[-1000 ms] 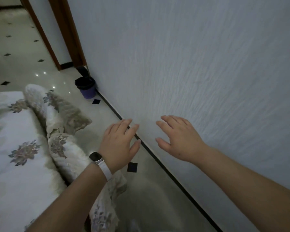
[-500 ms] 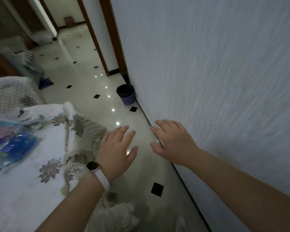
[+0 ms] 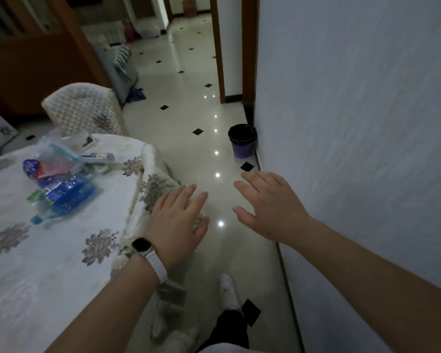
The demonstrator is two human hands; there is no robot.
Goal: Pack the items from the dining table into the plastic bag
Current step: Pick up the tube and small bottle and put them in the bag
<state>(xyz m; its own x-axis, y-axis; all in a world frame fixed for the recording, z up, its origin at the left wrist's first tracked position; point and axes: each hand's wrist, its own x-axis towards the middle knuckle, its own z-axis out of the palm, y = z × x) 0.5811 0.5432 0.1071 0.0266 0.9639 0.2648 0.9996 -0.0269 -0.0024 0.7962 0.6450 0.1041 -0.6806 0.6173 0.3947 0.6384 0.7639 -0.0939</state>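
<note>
At the far left the table, under a white flowered cloth, carries the items in a loose heap near its far edge. There are blue printed packets, something red or pink, a green-capped piece and a pale tube, all blurred, so I cannot name them more exactly. At the back of the heap lies what looks like the bag, clear plastic with a light blue strip. Whether anything is already inside it I cannot tell. By my reading the packing is hardly begun, if at all: the heap lies spread on the cloth and neither hand touches it.

Behind the table stands a chair in a quilted cover. Just right of the table's corner the left hand, with a watch on its wrist, hangs palm down over the cloth's draped edge, fingers straight and holding nothing. The right hand is beside it over the shiny floor, likewise spread flat and empty. Both are well apart from the heap. What is left, then, is nearly everything — reach left, take up the bag and fill it.

Further right a purple bin sits against the wall.
</note>
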